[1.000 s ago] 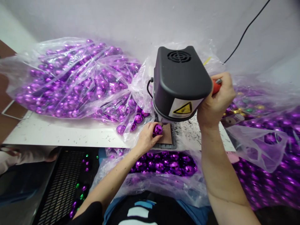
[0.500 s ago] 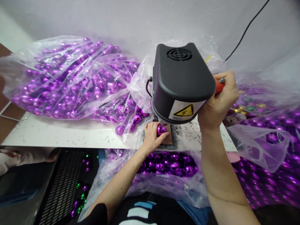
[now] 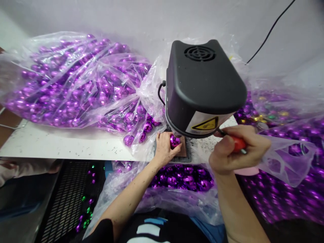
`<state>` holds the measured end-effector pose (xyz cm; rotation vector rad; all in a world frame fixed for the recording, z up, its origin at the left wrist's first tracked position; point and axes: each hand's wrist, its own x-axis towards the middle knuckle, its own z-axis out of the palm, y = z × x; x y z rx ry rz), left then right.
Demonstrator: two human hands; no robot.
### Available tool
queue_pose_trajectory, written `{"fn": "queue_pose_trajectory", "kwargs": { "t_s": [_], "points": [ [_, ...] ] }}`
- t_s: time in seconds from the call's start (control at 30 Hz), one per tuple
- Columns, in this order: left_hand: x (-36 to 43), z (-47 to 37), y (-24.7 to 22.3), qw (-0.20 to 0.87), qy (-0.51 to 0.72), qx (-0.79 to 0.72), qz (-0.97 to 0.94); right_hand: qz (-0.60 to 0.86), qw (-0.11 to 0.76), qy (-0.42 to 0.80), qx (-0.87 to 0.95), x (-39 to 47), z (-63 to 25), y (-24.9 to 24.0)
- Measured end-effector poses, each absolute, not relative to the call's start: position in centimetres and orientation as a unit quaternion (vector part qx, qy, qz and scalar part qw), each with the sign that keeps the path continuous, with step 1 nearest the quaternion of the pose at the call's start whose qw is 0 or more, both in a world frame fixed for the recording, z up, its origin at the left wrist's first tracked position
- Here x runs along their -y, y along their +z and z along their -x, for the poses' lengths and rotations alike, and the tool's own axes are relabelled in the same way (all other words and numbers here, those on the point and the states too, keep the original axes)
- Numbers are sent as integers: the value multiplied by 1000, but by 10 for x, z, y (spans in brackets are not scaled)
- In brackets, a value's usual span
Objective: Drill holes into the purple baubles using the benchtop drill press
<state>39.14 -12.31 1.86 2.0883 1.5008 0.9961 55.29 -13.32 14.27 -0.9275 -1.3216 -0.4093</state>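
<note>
Under the black machine head, my left hand grips a shiny purple faceted ball between thumb and fingers. The ball stands over a brown board on a dark base, and the machine's lower end reaches down to its top. My right hand is wrapped round the red handle of a lever at the machine's right side. A yellow warning label is on the machine's front. Its working tip is mostly hidden beneath the housing.
A large clear bag of purple balls lies on the white table at left, with a few loose balls by its mouth. Another open bag of balls lies at my lap. More bagged balls are at right. A black crate stands lower left.
My right hand has pulled the red handle down and toward me, from beside the machine to below its right edge. The machine head appears lower and nearer. My left hand keeps holding the ball.
</note>
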Motion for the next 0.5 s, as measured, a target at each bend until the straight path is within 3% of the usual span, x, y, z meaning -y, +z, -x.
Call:
{"fn": "queue_pose_trajectory", "kwargs": {
  "t_s": [0.2,0.5],
  "points": [
    [123,-392,20,191,360,-533,-742,414,646,-185,615,142,-557,116],
    [123,-392,18,185,361,-532,-743,430,671,-169,580,144,-546,102]
  ]
}}
